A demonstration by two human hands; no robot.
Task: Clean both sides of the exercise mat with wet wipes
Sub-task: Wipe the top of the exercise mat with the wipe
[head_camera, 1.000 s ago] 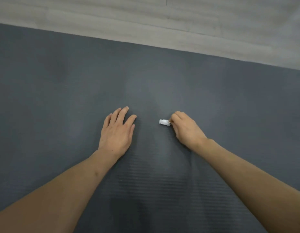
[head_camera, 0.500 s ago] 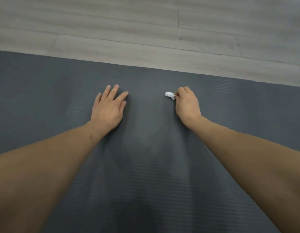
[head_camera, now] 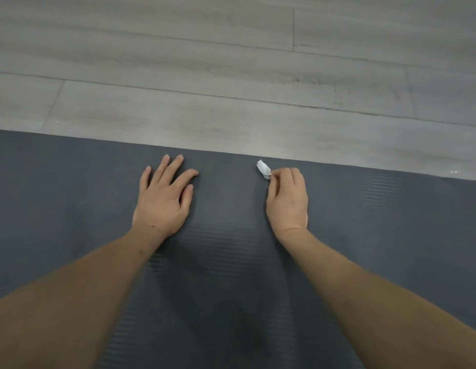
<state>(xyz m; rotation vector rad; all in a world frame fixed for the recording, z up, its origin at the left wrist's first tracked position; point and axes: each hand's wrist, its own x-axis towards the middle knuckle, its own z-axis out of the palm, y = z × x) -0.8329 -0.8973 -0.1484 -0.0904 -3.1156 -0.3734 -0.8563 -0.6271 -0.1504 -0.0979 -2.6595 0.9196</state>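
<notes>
Exercise mat [head_camera: 391,235]: dark grey, ribbed, lying flat on the pale plank floor [head_camera: 231,75]. Its far edge runs left to right across the view, dropping slightly toward the right. The mat extends past the frame on the left, on the right and toward the person, so its long axis cannot be told for certain; it appears to run left to right.

Left hand [head_camera: 163,199]: palm down, flat on the mat, fingers straight and slightly spread, holding nothing. The fingertips lie just short of the far edge. It appears to bear weight as a brace.

Right hand [head_camera: 287,199]: knuckles up, fingers curled, pinching a small crumpled white wet wipe [head_camera: 263,169] at the fingertips. The wipe projects up and to the left of the hand, toward the far edge, and sits just beside that edge. Whether it touches the mat surface cannot be told.

Governing relation: the wipe has little or no mat left ahead of it. Unwiped ground, if any, lies to either side along the edge or back toward the person. The right hand alone carries the wipe, and the strip to its right is the nearer reach.

Judgement: one face is under treatment; the underside is not visible.
</notes>
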